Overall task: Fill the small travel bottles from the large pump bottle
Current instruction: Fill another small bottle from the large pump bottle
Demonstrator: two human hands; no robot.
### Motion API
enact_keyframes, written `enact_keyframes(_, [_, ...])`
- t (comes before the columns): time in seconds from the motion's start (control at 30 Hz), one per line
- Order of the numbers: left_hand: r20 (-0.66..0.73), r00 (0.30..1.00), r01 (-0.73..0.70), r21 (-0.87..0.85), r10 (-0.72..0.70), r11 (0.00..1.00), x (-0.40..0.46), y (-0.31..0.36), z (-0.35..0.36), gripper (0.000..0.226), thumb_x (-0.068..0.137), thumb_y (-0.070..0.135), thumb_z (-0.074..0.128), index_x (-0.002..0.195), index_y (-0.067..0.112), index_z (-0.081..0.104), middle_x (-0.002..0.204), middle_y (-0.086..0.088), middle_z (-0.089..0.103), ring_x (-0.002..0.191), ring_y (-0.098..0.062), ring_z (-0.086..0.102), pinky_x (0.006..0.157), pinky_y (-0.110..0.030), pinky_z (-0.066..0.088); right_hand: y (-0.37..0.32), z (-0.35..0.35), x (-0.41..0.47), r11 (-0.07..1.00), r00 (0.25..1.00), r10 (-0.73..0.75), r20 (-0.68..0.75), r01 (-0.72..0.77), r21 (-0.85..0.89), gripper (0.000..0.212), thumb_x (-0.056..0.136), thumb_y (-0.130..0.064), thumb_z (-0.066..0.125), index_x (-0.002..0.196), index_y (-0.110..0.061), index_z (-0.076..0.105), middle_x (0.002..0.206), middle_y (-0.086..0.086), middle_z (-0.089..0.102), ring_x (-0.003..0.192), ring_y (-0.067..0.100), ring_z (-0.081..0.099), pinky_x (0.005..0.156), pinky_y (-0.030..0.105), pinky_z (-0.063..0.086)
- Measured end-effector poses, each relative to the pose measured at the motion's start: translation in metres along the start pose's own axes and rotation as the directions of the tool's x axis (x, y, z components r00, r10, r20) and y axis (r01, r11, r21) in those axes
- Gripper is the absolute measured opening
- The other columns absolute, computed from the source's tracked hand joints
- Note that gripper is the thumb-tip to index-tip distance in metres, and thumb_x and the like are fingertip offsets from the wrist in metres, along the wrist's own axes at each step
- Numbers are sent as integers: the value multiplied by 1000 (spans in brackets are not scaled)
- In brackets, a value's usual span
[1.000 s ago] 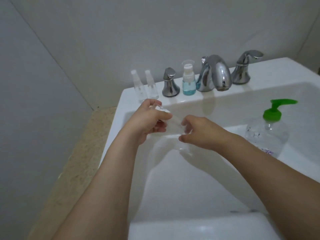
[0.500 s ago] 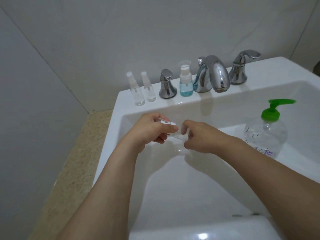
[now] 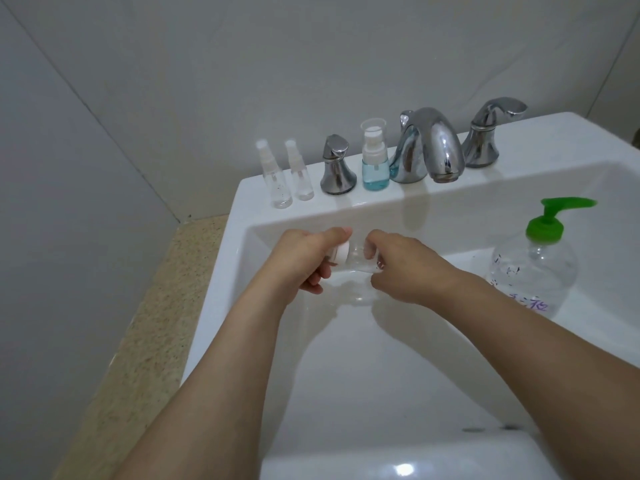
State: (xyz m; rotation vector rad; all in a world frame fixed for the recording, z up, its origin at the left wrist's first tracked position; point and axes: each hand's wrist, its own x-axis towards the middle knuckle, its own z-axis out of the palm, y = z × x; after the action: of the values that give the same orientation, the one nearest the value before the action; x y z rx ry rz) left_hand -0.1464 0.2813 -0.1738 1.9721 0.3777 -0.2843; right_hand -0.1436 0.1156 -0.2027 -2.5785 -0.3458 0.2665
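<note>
Holding: small clear travel bottle (image 3: 356, 259), lying sideways over the sink basin (image 3: 346, 358), between both hands
Left hand (image 3: 304, 259): fingers curled round the white cap (image 3: 341, 255) end, thumb on top
Right hand (image 3: 405, 268): fingers curled round the bottle's base end
Pump bottle (image 3: 535, 261): clear, green pump, upright at 3 o'clock of the hands, well apart, by the basin's right side
Back ledge, 12 o'clock: 2 clear spray bottles (image 3: 277, 174) at 11 o'clock, blue-liquid pump bottle (image 3: 375, 157) between left handle (image 3: 336, 168) and faucet (image 3: 429, 143)
Fill level of held bottle: cannot tell
</note>
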Motion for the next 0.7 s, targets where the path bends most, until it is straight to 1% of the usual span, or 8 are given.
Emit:
enact_keyframes(0.07, [-17, 1000, -1, 55, 2, 999, 0, -1, 1, 44, 89, 50, 64, 82, 7, 67, 52, -2, 58, 43, -14, 48, 50, -25, 48, 0, 0, 0, 1000, 1000, -1, -4, 1, -2, 29, 82, -11, 58, 105, -26, 48, 100, -3, 54, 95, 22, 54, 83, 38, 49])
enact_keyframes(0.13, [-2, 1000, -30, 71, 30, 997, 0, -2, 4, 42, 93, 47, 60, 92, 6, 65, 66, -3, 60, 53, -17, 52, 53, -26, 49, 1, 0, 0, 1000, 1000, 4, 10, -4, -13, 30, 81, -10, 57, 105, -26, 48, 99, -4, 54, 95, 22, 54, 83, 37, 49])
enact_keyframes(0.23, [-78, 967, -230, 141, 242, 963, 3, -4, 9, 20, 96, 29, 61, 92, 10, 61, 72, 4, 55, 65, -16, 53, 61, -29, 49, 2, 1, 0, 1000, 999, -3, 38, 4, -24, 30, 80, -10, 57, 104, -26, 49, 96, -6, 51, 95, 21, 54, 81, 34, 49])
enact_keyframes(0.33, [-100, 913, -361, 254, 395, 897, 3, -4, 11, 14, 98, 22, 57, 92, 11, 63, 74, 7, 54, 63, -10, 47, 61, -26, 40, 1, 2, 1, 1000, 999, -8, 40, 9, -29, 30, 80, -10, 57, 103, -28, 49, 94, -7, 51, 93, 20, 54, 79, 33, 49])
enact_keyframes(0.43, [-87, 920, -343, 297, 383, 891, 1, -4, 10, 22, 100, 29, 53, 91, 10, 62, 74, 6, 55, 65, -11, 49, 59, -24, 40, 1, 2, 1, 999, 999, -4, 40, 6, -41, 30, 79, -9, 57, 101, -29, 48, 96, -6, 52, 94, 20, 53, 79, 33, 48])
enact_keyframes(0.53, [-26, 952, -291, 230, 305, 929, -3, -2, 7, 20, 96, 34, 58, 89, 16, 59, 79, 1, 61, 64, -14, 55, 58, -25, 42, 2, 2, 1, 999, 1000, 13, 25, -12, -45, 30, 79, -8, 55, 100, -28, 47, 98, -5, 52, 96, 21, 52, 76, 32, 45])
enact_keyframes(0.6, [63, 963, -270, 219, 263, 938, -8, -1, 5, 14, 92, 31, 63, 96, 18, 59, 83, -3, 65, 63, -14, 56, 55, -23, 41, 3, 1, 2, 998, 999, 33, 16, -32, -50, 30, 79, -8, 55, 100, -28, 47, 99, -4, 52, 97, 22, 51, 75, 32, 44])
enact_keyframes(0.7, [152, 955, -285, 242, 254, 927, -11, 0, 3, 15, 90, 23, 66, 100, 18, 57, 81, -4, 68, 55, -4, 55, 55, -21, 40, 3, 0, 1, 996, 998, 54, 20, -53, -65, 30, 80, -8, 55, 101, -27, 47, 101, -3, 52, 98, 22, 50, 75, 33, 45])
